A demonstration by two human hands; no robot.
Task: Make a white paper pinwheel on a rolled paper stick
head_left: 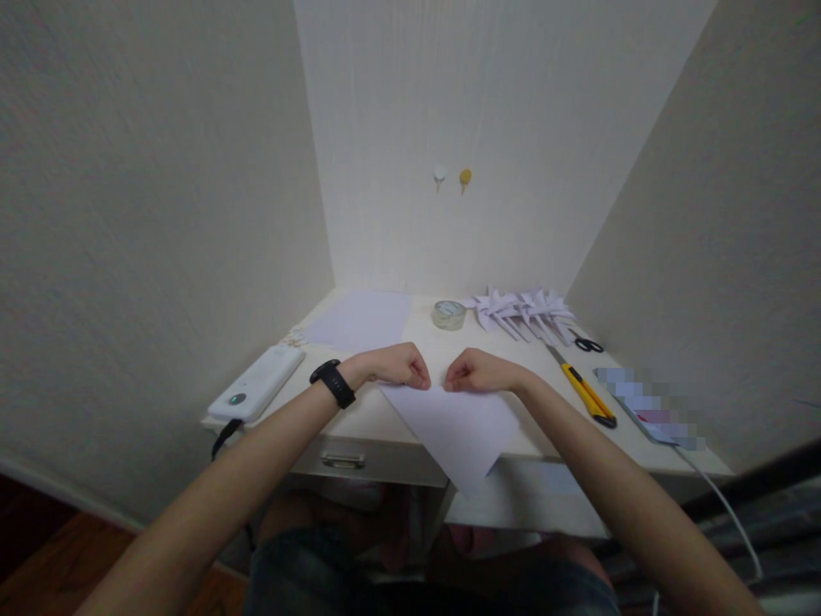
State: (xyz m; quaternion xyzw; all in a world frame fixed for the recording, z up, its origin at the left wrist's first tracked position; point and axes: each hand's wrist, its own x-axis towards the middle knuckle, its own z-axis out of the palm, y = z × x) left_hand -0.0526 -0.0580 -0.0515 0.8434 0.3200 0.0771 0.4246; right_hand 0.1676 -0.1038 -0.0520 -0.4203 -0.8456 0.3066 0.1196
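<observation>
Head view: a person seated at a pale counter (564,445) works a white sheet of paper (458,428), which lies at the front edge between the 2 forearms, with 1 corner hanging past the edge over the lap. The left hand (398,366) and the right hand (478,372) meet knuckle to knuckle at the sheet's far edge, each grip narrowed to a pinch on the paper. The left wrist carries a black band (333,382).

The step in hand looks like the setting of a fold along that far edge. The next move would seem to call for both pinches to stay level while the crease is pressed flat, since the overhanging corner could let the sheet slide.

Behind the hands sit a roll of clear tape (448,314), a heap of folded paper shapes (522,312), black scissors (587,344) and a stack of blank sheets (363,321). A yellow utility knife (587,393) lies right of the sheet, a white power bank (257,393) at far left.
</observation>
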